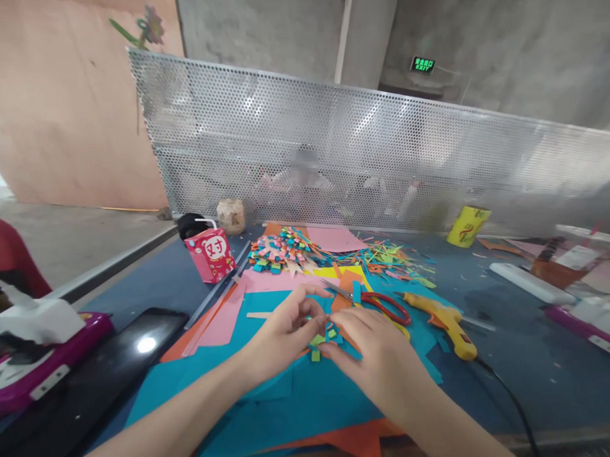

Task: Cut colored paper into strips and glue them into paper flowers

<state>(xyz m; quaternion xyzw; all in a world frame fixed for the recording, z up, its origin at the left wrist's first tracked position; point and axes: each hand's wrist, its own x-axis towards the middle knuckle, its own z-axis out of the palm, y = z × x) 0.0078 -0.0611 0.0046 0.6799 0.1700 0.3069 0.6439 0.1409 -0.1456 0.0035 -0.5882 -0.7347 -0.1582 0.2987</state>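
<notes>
My left hand (296,323) and my right hand (373,344) meet over a stack of blue paper (299,408). Their thumbs and fingers close on a small piece of green, blue and orange cut paper (317,345), largely hidden by the fingertips. Just beyond my right hand lie red-handled scissors (390,305), blades pointing left. A yellow glue gun (446,321) rests to the right with its cord trailing forward. Behind my hands sits a heap of fringed, multicoloured paper pieces (284,248).
Paper scraps (391,258) spread at the back, before a perforated metal screen (289,121). On the left are a pink drink carton (211,255), a jar (231,216), a dark phone (148,336) and a purple power strip (44,373). A yellow can (468,226) stands at right.
</notes>
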